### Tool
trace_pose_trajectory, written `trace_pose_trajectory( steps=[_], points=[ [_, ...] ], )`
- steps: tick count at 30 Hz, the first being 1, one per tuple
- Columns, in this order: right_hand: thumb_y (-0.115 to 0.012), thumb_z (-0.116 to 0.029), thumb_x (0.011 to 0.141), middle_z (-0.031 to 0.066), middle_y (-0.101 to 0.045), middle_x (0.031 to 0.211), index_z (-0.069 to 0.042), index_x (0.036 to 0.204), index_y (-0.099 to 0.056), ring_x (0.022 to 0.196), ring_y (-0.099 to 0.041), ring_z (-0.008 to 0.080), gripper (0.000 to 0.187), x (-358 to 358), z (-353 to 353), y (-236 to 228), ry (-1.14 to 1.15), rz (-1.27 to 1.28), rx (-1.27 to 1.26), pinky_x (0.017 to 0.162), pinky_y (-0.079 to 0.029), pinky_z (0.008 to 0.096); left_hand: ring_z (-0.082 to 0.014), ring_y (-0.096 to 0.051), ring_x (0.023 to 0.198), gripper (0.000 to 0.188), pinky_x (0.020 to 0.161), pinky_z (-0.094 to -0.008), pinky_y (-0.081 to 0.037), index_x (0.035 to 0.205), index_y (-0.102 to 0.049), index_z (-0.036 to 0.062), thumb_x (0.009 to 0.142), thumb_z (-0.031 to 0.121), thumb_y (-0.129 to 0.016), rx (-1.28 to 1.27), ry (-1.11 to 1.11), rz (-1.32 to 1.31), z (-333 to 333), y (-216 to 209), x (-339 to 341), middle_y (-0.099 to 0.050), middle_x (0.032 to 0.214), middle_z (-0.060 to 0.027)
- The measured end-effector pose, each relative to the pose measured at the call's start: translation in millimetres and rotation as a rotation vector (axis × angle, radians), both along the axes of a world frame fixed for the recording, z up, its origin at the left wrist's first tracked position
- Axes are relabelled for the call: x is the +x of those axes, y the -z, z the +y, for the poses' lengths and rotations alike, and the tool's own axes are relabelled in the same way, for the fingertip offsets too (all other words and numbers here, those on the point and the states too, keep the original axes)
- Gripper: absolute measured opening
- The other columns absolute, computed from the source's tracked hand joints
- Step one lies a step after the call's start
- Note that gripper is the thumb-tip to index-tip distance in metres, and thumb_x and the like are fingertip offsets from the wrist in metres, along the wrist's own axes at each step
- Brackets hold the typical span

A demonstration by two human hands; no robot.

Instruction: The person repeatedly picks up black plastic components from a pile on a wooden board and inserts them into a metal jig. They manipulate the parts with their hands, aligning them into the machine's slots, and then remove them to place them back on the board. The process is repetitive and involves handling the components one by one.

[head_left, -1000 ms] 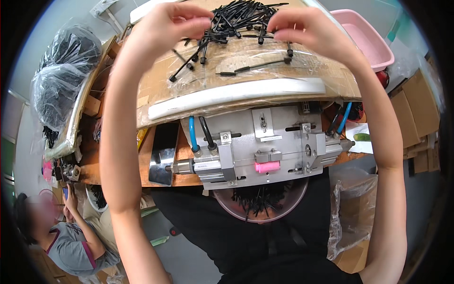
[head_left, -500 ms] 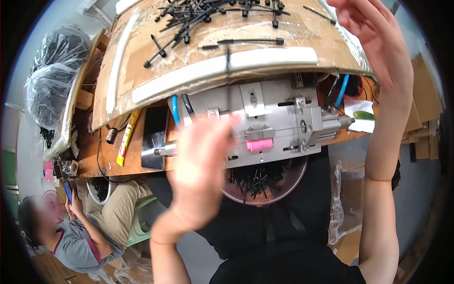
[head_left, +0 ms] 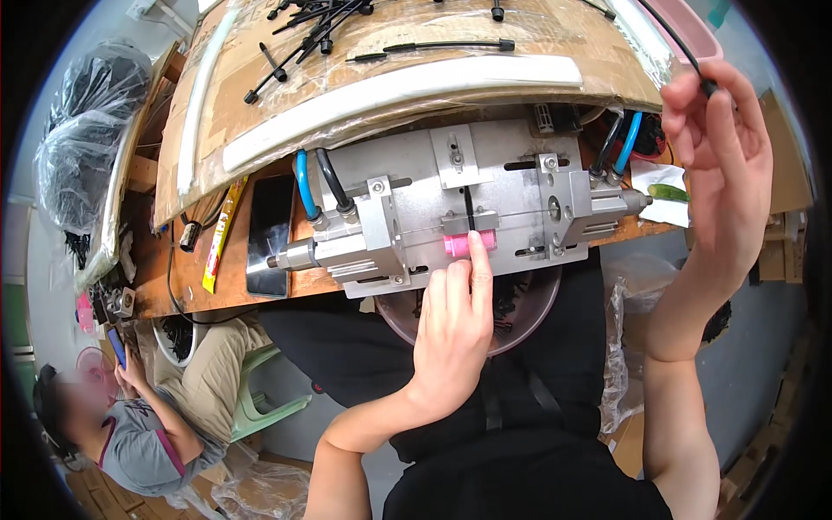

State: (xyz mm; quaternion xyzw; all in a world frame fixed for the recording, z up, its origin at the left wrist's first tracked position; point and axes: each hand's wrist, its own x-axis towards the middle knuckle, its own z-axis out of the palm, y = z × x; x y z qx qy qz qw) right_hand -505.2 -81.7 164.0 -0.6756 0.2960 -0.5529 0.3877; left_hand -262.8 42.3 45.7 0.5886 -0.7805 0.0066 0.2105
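My left hand [head_left: 452,325] is over the near edge of a grey metal fixture [head_left: 511,186], its index finger stretched out and the other fingers curled in. That fingertip presses at the near end of a thin black rod [head_left: 469,206], which lies across a small metal holder beside a pink block [head_left: 457,244]. The thumb is hidden. Raised at the far right, my right hand [head_left: 728,160] pinches a second black rod [head_left: 672,33] near its thick end between thumb and index finger. Its other fingers are loosely bent.
Similar black rods [head_left: 325,26] lie on a cardboard surface [head_left: 373,87] edged with white foam. Below the fixture, a round tub [head_left: 394,322] holds black pieces. A dark phone [head_left: 270,225] and a yellow packet [head_left: 224,234] are at left, near a seated person [head_left: 143,442]. Blue hoses [head_left: 305,184] rise from the fixture.
My left hand has moved right and down onto the fixture, where a black rod now lies in the holder. The right hand has lowered slightly, and the rod in its fingers now shows.
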Motion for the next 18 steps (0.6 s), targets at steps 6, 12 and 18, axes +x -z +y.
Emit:
trace_pose_trajectory(
  steps=[6, 12, 18],
  points=[
    [-0.065, 0.003, 0.084, 0.0159, -0.066, 0.095, 0.002, 0.108, -0.059, 0.078, -0.061, 0.0170, 0.025, 68, 48, 38, 0.062, 0.109, -0.150, 0.066, -0.050, 0.0266, -0.0216, -0.051, 0.085, 0.069, 0.080, -0.0296, -0.047, 0.138, -0.039, -0.0109, 0.072, -0.006, -0.059, 0.024, -0.009, -0.035, 2, -1, 10, -0.050, 0.096, -0.0103],
    [-0.070, 0.014, 0.070, 0.0157, -0.065, 0.091, 0.008, 0.118, -0.057, 0.070, -0.060, 0.0262, 0.049, 92, 96, 101, 0.061, 0.475, -0.271, 0.063, -0.051, 0.0334, -0.0236, -0.055, 0.083, 0.032, 0.075, -0.0329, -0.046, 0.114, -0.065, 0.0027, 0.085, -0.006, -0.058, -0.308, -0.065, 0.177, -55, -70, 65, -0.060, 0.091, -0.0106],
    [-0.069, 0.007, 0.076, 0.0114, -0.053, 0.071, 0.008, 0.134, -0.048, 0.062, -0.054, 0.0228, 0.061, 112, 96, 130, 0.045, 0.568, -0.227, 0.058, -0.047, 0.0346, -0.0227, -0.060, 0.082, 0.015, 0.075, -0.0337, -0.048, 0.101, -0.063, 0.0059, 0.087, 0.002, -0.060, -0.044, -0.256, 0.242, -158, -102, 182, -0.061, 0.095, -0.0120]
  ],
)
